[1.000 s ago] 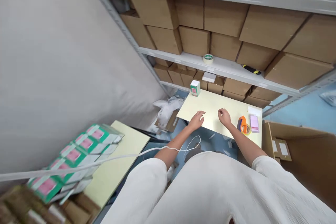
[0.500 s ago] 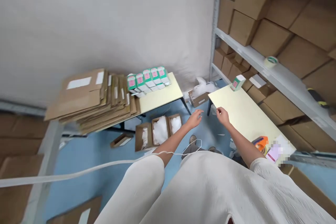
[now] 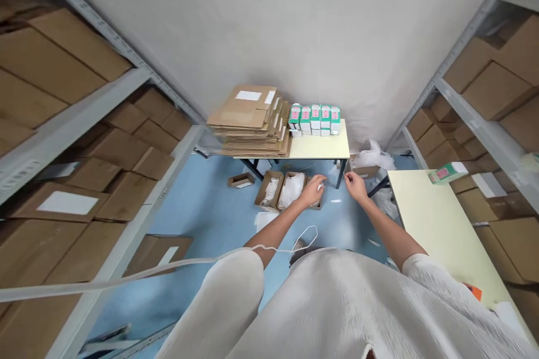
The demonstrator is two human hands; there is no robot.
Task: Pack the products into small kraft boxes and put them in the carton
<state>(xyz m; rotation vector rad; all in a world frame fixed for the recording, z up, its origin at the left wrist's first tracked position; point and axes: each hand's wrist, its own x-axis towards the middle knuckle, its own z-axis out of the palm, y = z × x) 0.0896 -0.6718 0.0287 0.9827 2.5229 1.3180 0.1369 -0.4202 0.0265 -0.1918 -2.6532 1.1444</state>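
Note:
My left hand [image 3: 312, 190] hangs in the air above the open floor cartons, its fingers apart and holding nothing. To its right, my right hand [image 3: 356, 185] has its fingertips pressed together; anything between them is too small to make out. Beyond both hands a pale yellow table [image 3: 318, 147] bears a row of green and white boxes [image 3: 315, 116] with pink labels. Left of them lies a tall stack of flattened cardboard [image 3: 242, 109]. One more green and white box [image 3: 447, 173] lies on the right-hand table [image 3: 429, 219].
Shelves of brown cartons flank both sides, with a left shelf edge [image 3: 138, 230] close by. Open cartons [image 3: 291, 190] with white packing stand on the blue floor. A white cable [image 3: 185, 262] crosses my left arm. Plastic wrap [image 3: 373, 155] lies near the wall.
My view has turned left, so the far table now sits ahead and the left shelves show. Both hands stay raised in front of me, in much the same pose.

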